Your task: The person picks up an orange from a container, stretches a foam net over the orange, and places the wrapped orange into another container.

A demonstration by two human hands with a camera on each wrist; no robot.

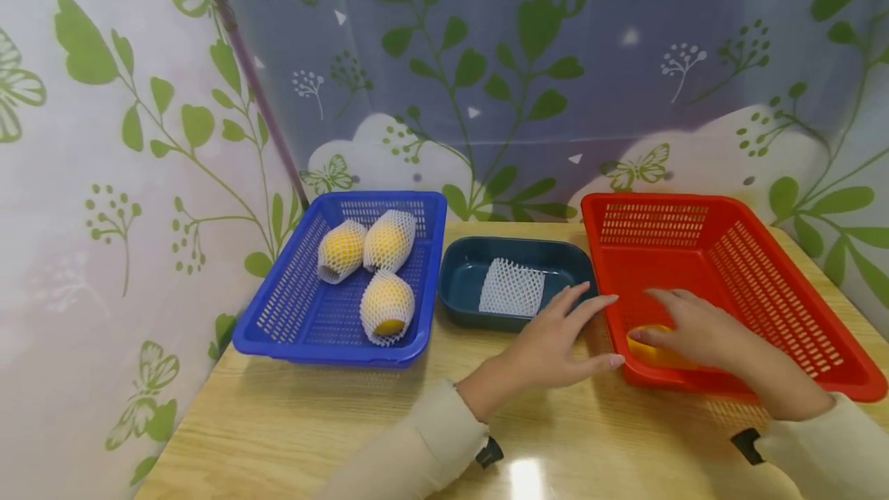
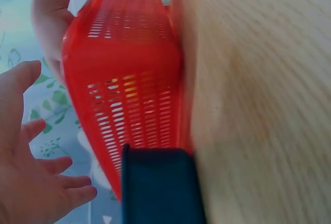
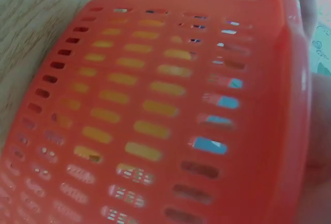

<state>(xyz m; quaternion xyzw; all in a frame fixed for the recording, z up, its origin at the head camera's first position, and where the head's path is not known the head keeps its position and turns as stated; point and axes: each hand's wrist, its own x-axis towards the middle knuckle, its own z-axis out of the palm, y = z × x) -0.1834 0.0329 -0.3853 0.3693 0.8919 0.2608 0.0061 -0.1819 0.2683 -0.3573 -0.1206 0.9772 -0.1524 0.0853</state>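
Note:
My right hand (image 1: 701,334) reaches over the near-left corner of the red basket (image 1: 785,315). Under it lies a smooth yellow fruit (image 1: 670,357), mango-like, partly hidden; my thumb appears to touch it, while the fingers extend beyond. In the right wrist view, yellow fruit (image 3: 121,79) shows through the basket's slots. My left hand (image 1: 549,342) hovers with spread fingers between the dark teal tray (image 1: 461,315) and the red basket, holding nothing. A white foam net sleeve (image 1: 512,288) lies flat in that tray.
At left stands a blue basket (image 1: 326,349) with three yellow fruits in white foam nets, one of them a netted fruit (image 1: 387,307) near its front. All containers rest on a wooden table (image 1: 278,423). A patterned curtain (image 1: 472,99) hangs behind.

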